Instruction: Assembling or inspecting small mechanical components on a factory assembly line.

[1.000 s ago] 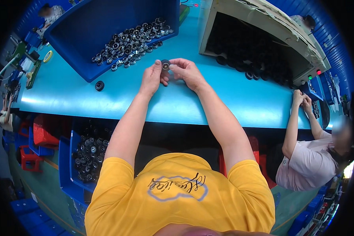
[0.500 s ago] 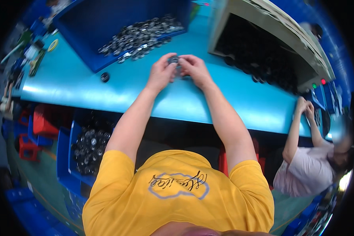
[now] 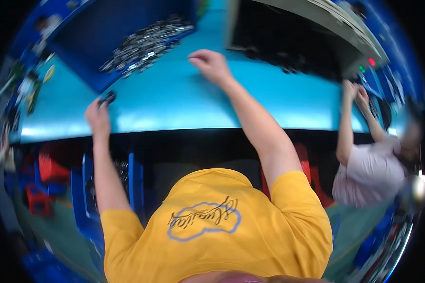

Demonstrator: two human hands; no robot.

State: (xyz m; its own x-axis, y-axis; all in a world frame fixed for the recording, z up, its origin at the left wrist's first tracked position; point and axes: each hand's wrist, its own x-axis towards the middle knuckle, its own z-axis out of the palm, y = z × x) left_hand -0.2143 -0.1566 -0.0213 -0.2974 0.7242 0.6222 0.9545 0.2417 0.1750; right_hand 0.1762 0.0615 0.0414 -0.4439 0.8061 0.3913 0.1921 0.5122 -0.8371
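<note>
Turquoise counter [image 3: 184, 104] stretches across a workshop crowded with blue bins. On it, the left hand [image 3: 97, 115] sits near the front edge, fingers pinched on a small dark round part [image 3: 109, 97]. The right hand [image 3: 211, 63] hovers farther back, loosely curled; whether it holds anything I cannot tell. Beyond the left hand a blue tray [image 3: 75, 47] holds a heap of metal parts [image 3: 144, 42], so plenty appears unhandled. Behind the right hand stands a grey machine [image 3: 307, 33]. At the far right, a co-worker's hands [image 3: 356, 92] work separately.
</note>
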